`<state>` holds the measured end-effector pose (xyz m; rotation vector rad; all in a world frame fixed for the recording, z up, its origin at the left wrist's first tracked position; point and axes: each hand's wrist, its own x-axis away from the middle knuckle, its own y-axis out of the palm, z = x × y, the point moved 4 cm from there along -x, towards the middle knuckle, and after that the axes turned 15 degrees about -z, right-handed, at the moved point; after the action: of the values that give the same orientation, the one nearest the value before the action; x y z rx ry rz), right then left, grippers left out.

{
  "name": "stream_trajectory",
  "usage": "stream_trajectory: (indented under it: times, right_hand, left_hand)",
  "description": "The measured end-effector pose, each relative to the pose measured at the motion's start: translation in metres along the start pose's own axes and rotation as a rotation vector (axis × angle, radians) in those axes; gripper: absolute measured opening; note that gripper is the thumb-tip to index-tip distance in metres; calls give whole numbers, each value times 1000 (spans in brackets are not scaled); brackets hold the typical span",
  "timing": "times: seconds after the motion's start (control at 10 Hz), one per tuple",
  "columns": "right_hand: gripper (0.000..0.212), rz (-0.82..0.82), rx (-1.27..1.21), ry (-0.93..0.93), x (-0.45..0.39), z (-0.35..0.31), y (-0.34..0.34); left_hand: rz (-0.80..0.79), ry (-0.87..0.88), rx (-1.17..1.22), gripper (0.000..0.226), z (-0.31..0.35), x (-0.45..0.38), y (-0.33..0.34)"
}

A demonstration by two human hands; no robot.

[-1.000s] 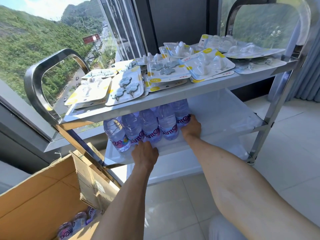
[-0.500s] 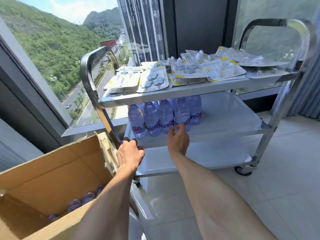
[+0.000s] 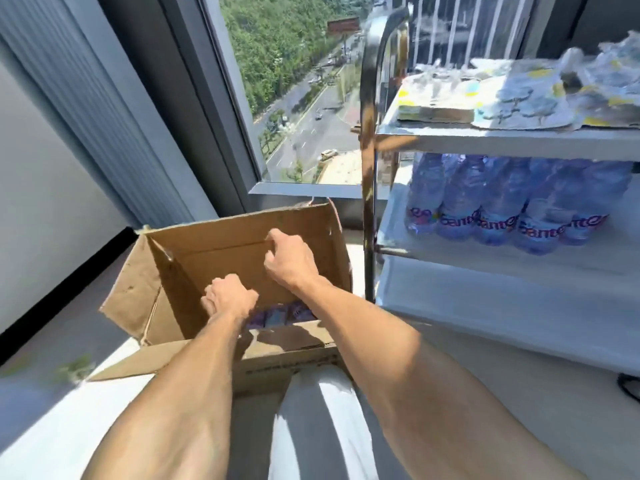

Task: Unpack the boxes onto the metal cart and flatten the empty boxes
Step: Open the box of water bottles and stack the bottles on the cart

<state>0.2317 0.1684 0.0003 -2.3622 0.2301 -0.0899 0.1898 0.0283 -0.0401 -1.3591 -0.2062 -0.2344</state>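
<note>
An open cardboard box [image 3: 221,233] stands on the floor to the left of the metal cart [image 3: 502,142]. Purple-labelled water bottles [image 3: 277,315] lie at its bottom, mostly hidden. My left hand [image 3: 228,296] reaches down inside the box just above those bottles, its fingers hidden behind its back. Higher up, over the box near the far wall, my right hand [image 3: 291,259] hangs with loosely curled fingers and holds nothing. A shrink-wrapped pack of water bottles [image 3: 502,209] stands on the cart's middle shelf. Blister packs [image 3: 519,95] cover the top shelf.
A tall window with a grey sill [image 3: 304,190] lies behind the box. The cart's chrome handle post [image 3: 369,150] rises right next to the box's right flap. The cart's bottom shelf [image 3: 502,306] and pale floor tiles lie to the right. My white-clad knee [image 3: 318,410] touches the box's near wall.
Both hands have left the bottle pack and cart shelf and swung left into the cardboard box. My view has turned left and down toward the box.
</note>
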Motion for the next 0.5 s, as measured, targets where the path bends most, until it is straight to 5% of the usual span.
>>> stream_trajectory:
  times: [0.3, 0.4, 0.5]
  right_hand:
    - [46, -535, 100, 580, -27, 134, 95]
    - [43, -562, 19, 669, -36, 164, 106]
    - [47, -419, 56, 688, -51, 171, 113]
  left_hand:
    - [-332, -127, 131, 42, -36, -97, 46]
    - [-375, -121, 182, 41, -28, -130, 56]
    - [-434, -86, 156, 41, -22, -148, 74]
